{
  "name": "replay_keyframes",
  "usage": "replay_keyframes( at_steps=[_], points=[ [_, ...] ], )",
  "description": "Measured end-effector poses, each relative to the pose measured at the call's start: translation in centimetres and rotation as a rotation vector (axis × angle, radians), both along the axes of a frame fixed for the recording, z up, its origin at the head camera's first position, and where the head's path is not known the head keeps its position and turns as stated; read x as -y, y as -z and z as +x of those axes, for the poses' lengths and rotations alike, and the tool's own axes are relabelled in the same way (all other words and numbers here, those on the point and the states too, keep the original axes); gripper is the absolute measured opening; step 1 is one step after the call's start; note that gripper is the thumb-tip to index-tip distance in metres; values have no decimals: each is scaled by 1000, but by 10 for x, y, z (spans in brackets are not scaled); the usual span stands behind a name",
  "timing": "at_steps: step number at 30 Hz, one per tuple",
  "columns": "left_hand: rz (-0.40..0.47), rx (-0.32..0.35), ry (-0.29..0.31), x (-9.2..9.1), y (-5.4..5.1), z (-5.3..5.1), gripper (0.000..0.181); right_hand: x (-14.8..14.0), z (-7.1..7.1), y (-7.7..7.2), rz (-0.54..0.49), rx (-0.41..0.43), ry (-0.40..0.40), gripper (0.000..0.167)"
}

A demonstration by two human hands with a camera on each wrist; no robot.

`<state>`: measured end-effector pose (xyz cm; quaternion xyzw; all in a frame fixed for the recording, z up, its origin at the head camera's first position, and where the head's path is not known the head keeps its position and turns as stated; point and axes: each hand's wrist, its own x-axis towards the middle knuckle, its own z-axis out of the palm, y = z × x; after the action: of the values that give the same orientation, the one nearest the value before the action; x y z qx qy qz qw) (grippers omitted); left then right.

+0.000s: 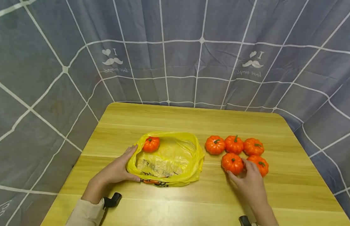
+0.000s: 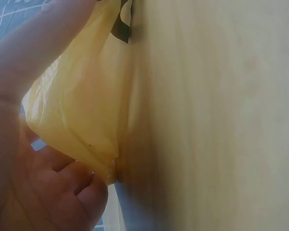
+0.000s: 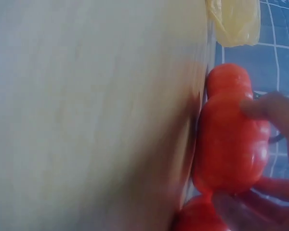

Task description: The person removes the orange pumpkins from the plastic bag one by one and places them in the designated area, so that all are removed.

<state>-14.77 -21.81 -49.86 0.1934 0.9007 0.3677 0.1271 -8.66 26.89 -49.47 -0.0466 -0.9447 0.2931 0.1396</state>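
Note:
A yellow plastic bag [image 1: 189,175] lies with its mouth spread wide, and one small orange pumpkin [image 1: 151,144] sits inside at its left end. My left hand [image 1: 115,169] holds the bag's left side, thumb at the front and fingers behind; the left wrist view shows the film of the bag [image 2: 82,106] between them. To the right, my right hand [image 1: 252,182] grips the front-left pumpkin [image 1: 231,162] of a cluster, thumb on one side and fingertips on the other. In the right wrist view this pumpkin [image 3: 231,144] appears at the table surface, close to its neighbours.
Beside the gripped pumpkin stands another pumpkin [image 1: 260,166]. Behind them is a row of three: a left pumpkin [image 1: 213,147], a middle pumpkin [image 1: 232,147] and a right pumpkin [image 1: 252,145]. A grey checked curtain [image 1: 180,62] surrounds the wooden table [image 1: 175,207].

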Motion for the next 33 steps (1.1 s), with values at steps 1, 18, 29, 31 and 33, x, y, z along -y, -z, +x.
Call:
replay_keyframes(
  at_steps=[1, 18, 29, 31, 33],
  points=[
    [0, -1, 0, 0, 0, 0, 131, 0, 0, 0, 20, -7, 0, 77],
    [3, 13, -13, 1, -1, 3, 131, 8, -2, -14, 135, -83, 22, 84],
    [7, 0, -6, 1, -2, 3, 131, 72, -32, -22, -76, -347, -318, 57],
    [2, -4, -6, 1, -2, 4, 131, 90, -39, -21, -95, -275, -390, 59],
    [-2, -7, -5, 1, -1, 4, 131, 108, -46, -21, -115, -187, -440, 62]
  ],
)
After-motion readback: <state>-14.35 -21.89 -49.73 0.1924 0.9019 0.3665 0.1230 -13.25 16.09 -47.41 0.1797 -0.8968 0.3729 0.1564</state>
